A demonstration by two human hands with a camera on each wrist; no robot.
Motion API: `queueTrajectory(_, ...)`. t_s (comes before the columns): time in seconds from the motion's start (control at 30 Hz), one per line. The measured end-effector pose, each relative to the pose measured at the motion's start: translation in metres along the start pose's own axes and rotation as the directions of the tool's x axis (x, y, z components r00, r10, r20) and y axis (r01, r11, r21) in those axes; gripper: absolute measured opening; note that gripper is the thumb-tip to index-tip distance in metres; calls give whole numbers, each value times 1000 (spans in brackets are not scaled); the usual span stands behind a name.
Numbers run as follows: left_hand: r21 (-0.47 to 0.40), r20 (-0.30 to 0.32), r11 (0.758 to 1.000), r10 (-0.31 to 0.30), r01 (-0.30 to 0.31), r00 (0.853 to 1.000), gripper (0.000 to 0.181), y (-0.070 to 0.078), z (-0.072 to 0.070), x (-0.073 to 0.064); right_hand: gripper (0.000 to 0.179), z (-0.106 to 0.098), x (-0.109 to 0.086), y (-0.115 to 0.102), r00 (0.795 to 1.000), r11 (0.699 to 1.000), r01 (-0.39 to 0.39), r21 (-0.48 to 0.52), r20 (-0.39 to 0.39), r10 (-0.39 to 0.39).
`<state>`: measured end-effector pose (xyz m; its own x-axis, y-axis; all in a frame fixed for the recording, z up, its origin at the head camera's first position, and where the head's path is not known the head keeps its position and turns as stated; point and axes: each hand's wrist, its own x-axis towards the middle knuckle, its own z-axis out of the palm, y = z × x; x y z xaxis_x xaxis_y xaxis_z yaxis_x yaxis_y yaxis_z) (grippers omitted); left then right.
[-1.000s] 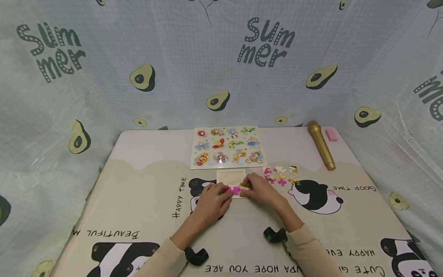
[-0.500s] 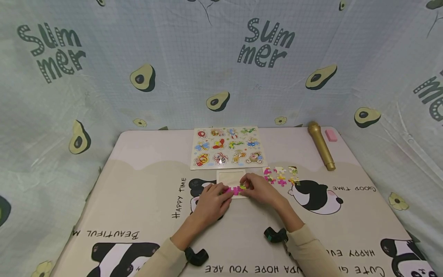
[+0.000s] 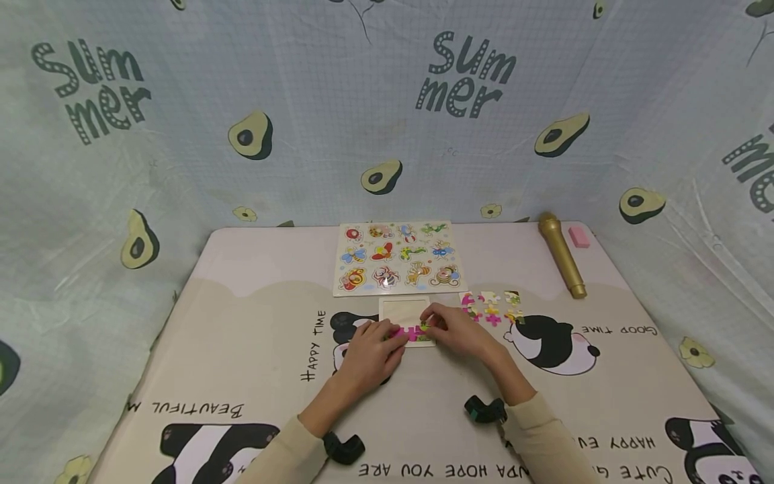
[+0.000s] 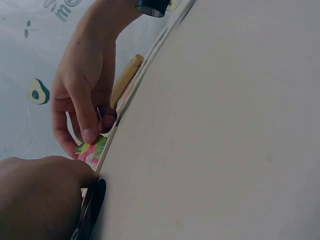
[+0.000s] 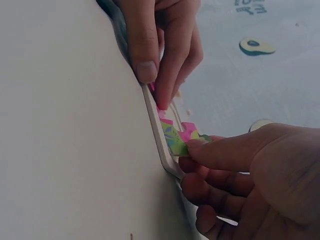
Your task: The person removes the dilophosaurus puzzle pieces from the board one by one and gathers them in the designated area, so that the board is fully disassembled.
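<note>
A small pale puzzle tray [image 3: 404, 309] lies at mid-table, with pink and green jigsaw pieces [image 3: 411, 333] along its near side. My left hand [image 3: 370, 353] holds the tray's left part; in the right wrist view its thumb lies against the near rim and a finger reaches inside onto the pieces. At the tray's right side, my right hand [image 3: 456, 331] pinches a green jigsaw piece [image 3: 424, 327] between thumb and finger, above the near right corner. Its fingertips partly cover that piece. Several loose jigsaw pieces [image 3: 491, 306] lie to the right of the tray.
Behind the tray lies a larger board with insect pictures [image 3: 399, 259]. A gold microphone-shaped object [image 3: 562, 255] and a pink block [image 3: 578, 236] sit at the back right. Black wrist devices [image 3: 345, 448] show beside both sleeves. A printed curtain [image 3: 326, 87] hangs behind the table.
My right hand has shifted slightly with the green piece over the tray's near right corner, and its wrist has moved a little right. The left hand stays in place.
</note>
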<state>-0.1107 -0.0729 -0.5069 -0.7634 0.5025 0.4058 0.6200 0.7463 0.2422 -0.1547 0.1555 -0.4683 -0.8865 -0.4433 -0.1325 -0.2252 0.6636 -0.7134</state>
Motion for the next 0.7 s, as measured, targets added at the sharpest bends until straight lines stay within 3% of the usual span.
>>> queueTrajectory(0.4, 5, -8, 1000, 3, -3, 1000, 26, 0, -1, 0, 14, -14, -7, 2, 994, 995, -76, 61, -72, 81)
queueTrajectory(0.7, -2, -40, 1000, 25, -26, 999, 24, 0, -1, 0, 12, -27, -19, 13, 982, 995, -98, 33, -159, 102)
